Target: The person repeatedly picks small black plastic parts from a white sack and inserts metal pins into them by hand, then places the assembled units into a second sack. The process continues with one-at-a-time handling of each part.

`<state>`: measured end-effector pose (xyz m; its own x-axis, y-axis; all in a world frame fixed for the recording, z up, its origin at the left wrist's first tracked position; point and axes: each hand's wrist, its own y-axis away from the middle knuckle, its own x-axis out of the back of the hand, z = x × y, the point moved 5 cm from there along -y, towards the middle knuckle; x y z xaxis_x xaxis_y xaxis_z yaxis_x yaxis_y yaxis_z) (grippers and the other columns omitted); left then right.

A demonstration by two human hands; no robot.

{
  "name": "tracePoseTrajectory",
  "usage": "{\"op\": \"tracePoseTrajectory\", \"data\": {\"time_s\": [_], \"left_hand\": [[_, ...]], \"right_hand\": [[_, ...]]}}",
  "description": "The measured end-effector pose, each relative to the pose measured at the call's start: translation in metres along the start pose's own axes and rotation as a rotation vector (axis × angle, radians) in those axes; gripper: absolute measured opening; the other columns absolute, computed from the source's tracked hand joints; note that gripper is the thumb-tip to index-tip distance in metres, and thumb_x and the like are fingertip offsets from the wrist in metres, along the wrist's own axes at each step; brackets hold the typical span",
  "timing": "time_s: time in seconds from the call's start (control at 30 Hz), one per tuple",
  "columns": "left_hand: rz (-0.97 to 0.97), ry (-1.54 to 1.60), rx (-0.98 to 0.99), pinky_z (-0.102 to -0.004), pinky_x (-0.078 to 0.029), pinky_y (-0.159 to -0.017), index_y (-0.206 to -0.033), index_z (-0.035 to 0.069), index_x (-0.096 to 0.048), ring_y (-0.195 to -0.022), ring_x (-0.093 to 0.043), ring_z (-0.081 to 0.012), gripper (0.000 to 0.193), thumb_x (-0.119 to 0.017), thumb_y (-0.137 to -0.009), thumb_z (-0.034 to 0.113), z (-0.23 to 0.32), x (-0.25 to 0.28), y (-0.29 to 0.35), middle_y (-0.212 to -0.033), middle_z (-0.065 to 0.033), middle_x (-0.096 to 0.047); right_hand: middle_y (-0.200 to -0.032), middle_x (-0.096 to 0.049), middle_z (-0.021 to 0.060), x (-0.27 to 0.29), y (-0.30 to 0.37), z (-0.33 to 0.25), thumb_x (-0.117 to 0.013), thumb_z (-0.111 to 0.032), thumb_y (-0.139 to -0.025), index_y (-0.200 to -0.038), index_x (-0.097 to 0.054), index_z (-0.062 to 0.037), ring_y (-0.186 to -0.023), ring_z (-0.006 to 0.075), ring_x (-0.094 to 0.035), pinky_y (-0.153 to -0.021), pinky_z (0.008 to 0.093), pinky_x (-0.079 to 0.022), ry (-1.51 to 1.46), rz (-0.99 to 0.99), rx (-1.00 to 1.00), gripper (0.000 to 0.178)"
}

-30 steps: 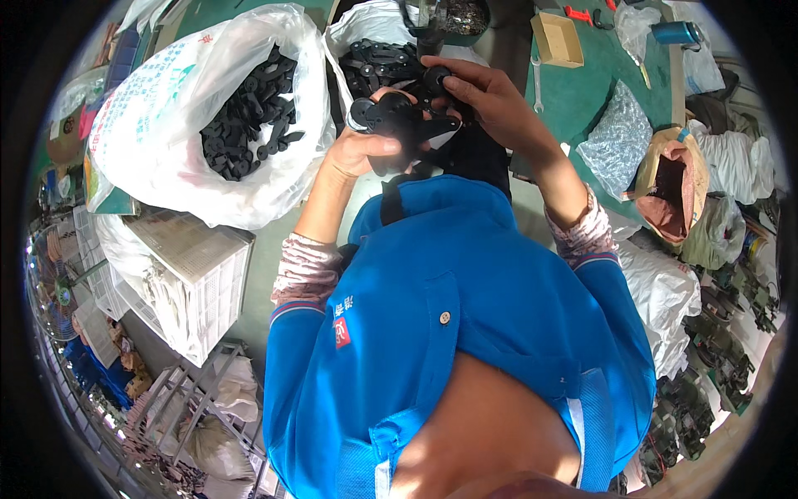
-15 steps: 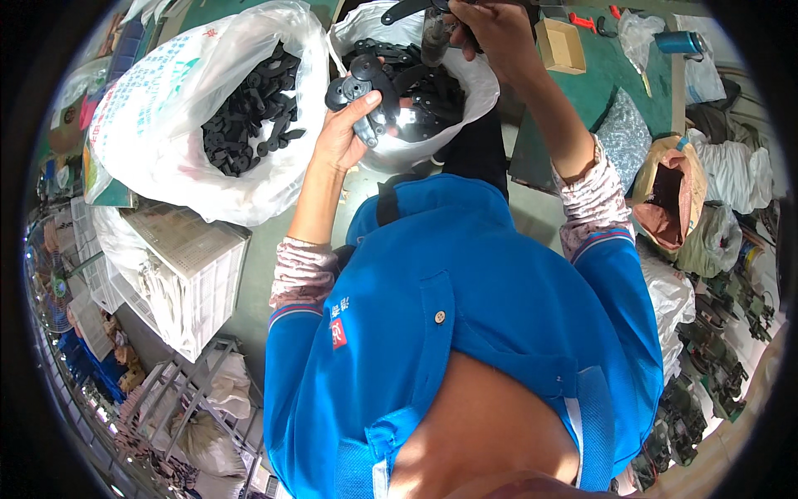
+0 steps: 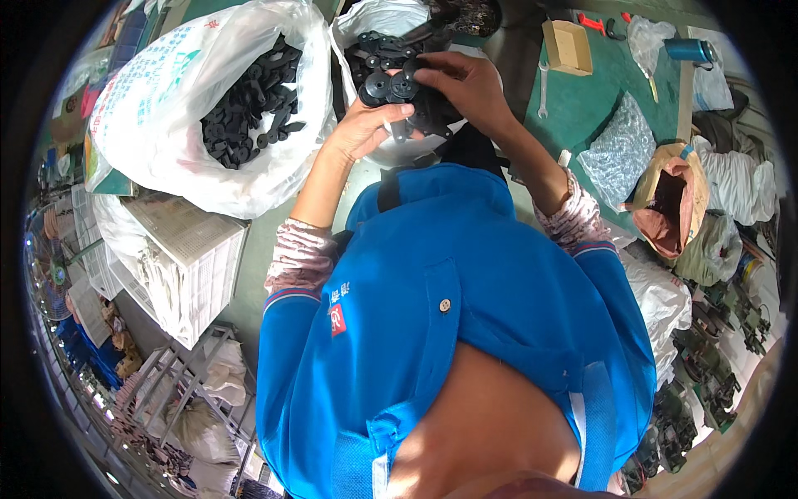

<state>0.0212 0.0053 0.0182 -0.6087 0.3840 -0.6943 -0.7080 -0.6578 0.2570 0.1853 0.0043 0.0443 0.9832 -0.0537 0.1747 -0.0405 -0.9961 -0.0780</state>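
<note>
My left hand (image 3: 363,133) is closed around several black plastic parts (image 3: 376,86) with round, disc-like ends, its thumb lying across them. From the right, my right hand (image 3: 467,90) meets this bunch, its thumb and fingers bent onto one of the black pieces. Its fingertips are partly hidden among the parts. Both hands are over the mouth of a white plastic bag (image 3: 345,27), which holds more black parts (image 3: 371,48). Left of it stands a larger white bag (image 3: 162,108), open, with a heap of similar black parts (image 3: 249,104).
On the green table (image 3: 573,108) to the right are a cardboard box (image 3: 567,48), a wrench (image 3: 543,90), a red-handled tool (image 3: 592,23), a blue cylinder (image 3: 690,50) and a clear plastic bag (image 3: 617,151). A white plastic crate (image 3: 208,270) stands at left, below the large bag.
My right hand has come down and left from beside a dark cylinder to the parts in my left hand. My left hand has shifted slightly right and keeps its hold.
</note>
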Motion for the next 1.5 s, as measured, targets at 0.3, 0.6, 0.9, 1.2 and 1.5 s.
{"op": "tracePoseTrajectory", "data": {"time_s": [0.3, 0.6, 0.9, 1.2, 1.5], "left_hand": [[-0.016, -0.182, 0.030, -0.0345, -0.060, -0.061, -0.120, 0.005, -0.049, -0.091, -0.064, -0.0217, 0.042, -0.066, -0.082, 0.002, -0.009, 0.005, -0.002, -0.104, -0.0090, -0.060], [-0.094, -0.309, -0.015, -0.0266, -0.053, -0.056, -0.122, 0.001, -0.048, -0.088, -0.066, -0.0214, 0.052, -0.068, -0.074, -0.003, -0.016, -0.014, -0.001, -0.103, -0.0121, -0.063], [0.028, -0.095, -0.058, -0.0298, -0.060, -0.062, -0.131, 0.000, -0.040, -0.097, -0.064, -0.0295, 0.051, -0.060, -0.084, 0.002, -0.007, 0.005, 0.004, -0.114, -0.0197, -0.056], [0.082, -0.175, -0.123, -0.0342, -0.058, -0.063, -0.131, 0.004, -0.045, -0.092, -0.066, -0.0281, 0.051, -0.065, -0.084, 0.010, 0.013, 0.007, -0.008, -0.109, -0.0150, -0.061], [0.064, -0.138, -0.072, -0.0318, -0.060, -0.063, -0.129, 0.004, -0.046, -0.089, -0.065, -0.0233, 0.046, -0.064, -0.087, 0.013, 0.010, 0.004, -0.013, -0.103, -0.0128, -0.061]], "right_hand": [[-0.071, -0.058, 0.0039, -0.004, 0.027, -0.017, -0.051, -0.012, -0.094, -0.121, -0.053, -0.0066, -0.066, 0.0083, -0.057, -0.061, 0.0219, -0.047, 0.044, -0.239, -0.190, 0.027], [-0.085, -0.062, 0.0076, -0.003, 0.021, -0.016, -0.055, -0.012, -0.092, -0.112, -0.052, -0.0003, -0.072, 0.0100, -0.061, -0.063, 0.0236, -0.050, 0.065, -0.211, -0.165, 0.023], [-0.064, -0.061, 0.0041, 0.039, -0.049, -0.079, -0.057, -0.010, -0.089, -0.080, -0.062, 0.0023, -0.058, 0.0093, -0.058, -0.050, 0.0223, -0.043, -0.117, 0.117, -0.039, 0.016], [-0.083, -0.066, 0.0122, 0.032, -0.035, -0.024, -0.057, -0.017, -0.092, -0.111, -0.057, -0.0036, -0.068, 0.0173, -0.066, -0.060, 0.0266, -0.051, 0.112, -0.013, -0.049, 0.024], [-0.080, -0.062, 0.0061, 0.014, 0.022, 0.001, -0.049, -0.018, -0.096, -0.117, -0.057, -0.0040, -0.069, 0.0098, -0.060, -0.063, 0.0261, -0.052, 0.130, -0.535, -0.280, 0.026]]}}
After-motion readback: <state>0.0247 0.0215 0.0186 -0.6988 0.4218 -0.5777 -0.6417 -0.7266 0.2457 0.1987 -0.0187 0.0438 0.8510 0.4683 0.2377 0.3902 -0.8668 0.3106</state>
